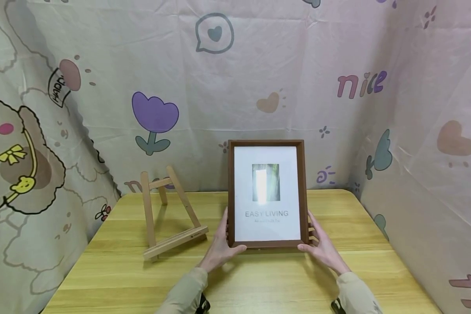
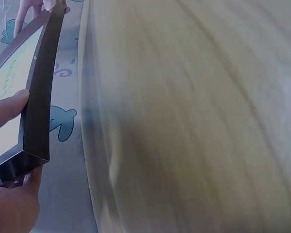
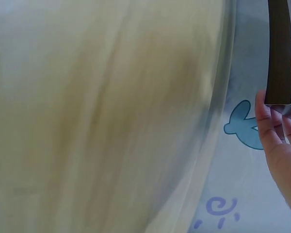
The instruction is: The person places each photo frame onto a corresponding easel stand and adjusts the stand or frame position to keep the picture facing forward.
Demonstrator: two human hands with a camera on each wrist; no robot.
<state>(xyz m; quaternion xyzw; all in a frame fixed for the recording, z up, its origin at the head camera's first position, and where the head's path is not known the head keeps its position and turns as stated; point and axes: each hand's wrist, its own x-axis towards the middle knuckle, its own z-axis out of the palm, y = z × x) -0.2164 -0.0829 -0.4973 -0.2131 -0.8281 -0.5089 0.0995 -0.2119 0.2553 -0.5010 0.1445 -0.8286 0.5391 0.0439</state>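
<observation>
picture frame (image 1: 267, 194), gripped at its lower corners by my left hand (image 1: 221, 245) and right hand (image 1: 322, 246), is upright over the table (image 1: 282, 283), right of the easel (image 1: 176, 243); should either grip loosen, it could tip and fall.

Passage at lower right, tight gap near centre.
Bare table (image 1: 363, 235) runs down the right; left of centre, the easel (image 1: 175, 242) and left hand (image 1: 220, 246) narrow the gap beside the picture frame (image 1: 267, 192); patterned cloth (image 1: 239, 74) bars the way across the top.
</observation>
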